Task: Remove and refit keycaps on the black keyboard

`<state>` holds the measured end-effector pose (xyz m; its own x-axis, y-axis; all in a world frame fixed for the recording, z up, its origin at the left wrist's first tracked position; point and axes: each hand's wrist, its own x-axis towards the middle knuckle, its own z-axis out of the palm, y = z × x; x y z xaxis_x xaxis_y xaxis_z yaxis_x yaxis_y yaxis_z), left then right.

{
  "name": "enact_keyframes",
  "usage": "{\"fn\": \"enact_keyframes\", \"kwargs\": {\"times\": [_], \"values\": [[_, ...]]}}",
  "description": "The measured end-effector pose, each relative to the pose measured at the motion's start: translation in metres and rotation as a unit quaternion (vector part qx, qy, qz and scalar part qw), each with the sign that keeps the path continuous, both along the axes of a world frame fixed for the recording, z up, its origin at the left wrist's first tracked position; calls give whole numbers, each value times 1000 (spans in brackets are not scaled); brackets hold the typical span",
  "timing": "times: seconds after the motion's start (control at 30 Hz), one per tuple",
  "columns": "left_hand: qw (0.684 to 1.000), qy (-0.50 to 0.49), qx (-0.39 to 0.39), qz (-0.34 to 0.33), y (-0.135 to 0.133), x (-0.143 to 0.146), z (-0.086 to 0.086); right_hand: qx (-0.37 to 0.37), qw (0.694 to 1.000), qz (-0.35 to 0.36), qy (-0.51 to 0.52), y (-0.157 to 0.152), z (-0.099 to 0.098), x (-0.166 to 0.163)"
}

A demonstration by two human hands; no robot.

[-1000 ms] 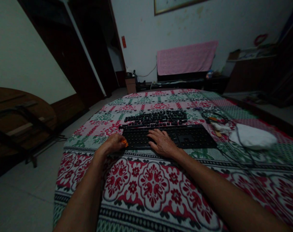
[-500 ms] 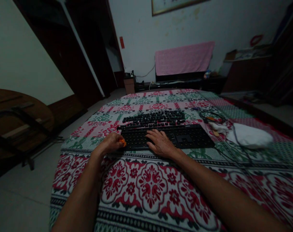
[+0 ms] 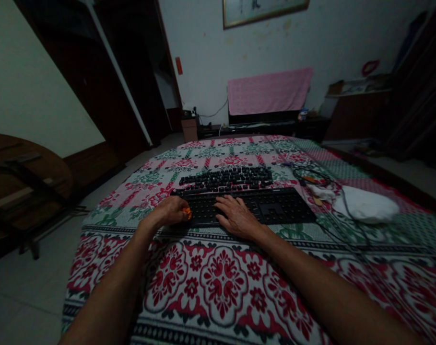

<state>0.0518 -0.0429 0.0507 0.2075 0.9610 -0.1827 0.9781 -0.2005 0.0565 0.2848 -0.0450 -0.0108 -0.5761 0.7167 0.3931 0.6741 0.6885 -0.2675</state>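
Observation:
A black keyboard [image 3: 288,209] with its keycaps off lies flat on the patterned cloth, bare switch spots showing in rows. At its left end my left hand [image 3: 170,211] is closed around a small orange object [image 3: 187,213], held against the key area. Most of that object is hidden by the fingers, so its kind is unclear. My right hand [image 3: 235,215] rests palm down on the middle of the keyboard, fingers stretched out and holding nothing. Loose black keycaps [image 3: 227,178] lie in rows just behind the keyboard.
Right of the keyboard are a coiled black cable [image 3: 313,176] and a white cloth bundle [image 3: 367,205]. A red, white and green patterned cloth [image 3: 221,282] covers the surface. A folded round table [image 3: 23,167] stands at the left; a pink towel [image 3: 270,91] hangs at the back.
My left hand with the orange object has shifted slightly right along the keyboard. My right hand stays in place on it. The view has tilted a little.

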Motion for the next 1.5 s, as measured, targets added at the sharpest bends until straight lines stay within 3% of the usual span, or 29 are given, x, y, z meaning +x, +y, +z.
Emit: {"fn": "enact_keyframes", "kwargs": {"times": [0.2, 0.3, 0.47, 0.7, 0.93, 1.13, 1.2, 1.33, 1.5], "values": [[997, 28, -11, -72, 9, 7, 0, -1, 1000, -5, -4, 0, 0, -1], [994, 17, -61, -94, 17, 7, 3, 1, 1000, -12, -5, 0, -2, -1], [984, -37, -160, -75, 29, 7, 9, 4, 1000, -17, -7, 0, -4, -1], [988, -60, -120, -75, 32, -1, 0, -1, 1000, -23, -17, -1, -1, -2], [957, -243, -149, -59, 41, -20, -4, 8, 1000, -20, -21, 0, -2, -1], [962, -231, -135, -49, 39, -12, -2, 12, 999, -18, -24, 1, -2, -2], [941, -308, -130, -40, 37, -6, 1, 7, 1000, -17, -22, 1, -2, -2], [864, -494, -89, -33, 32, 13, 2, 5, 1000, -2, 25, 3, -1, 0], [793, -605, -70, -13, 29, 40, -11, -29, 977, 9, 213, 7, 6, -5]]}}
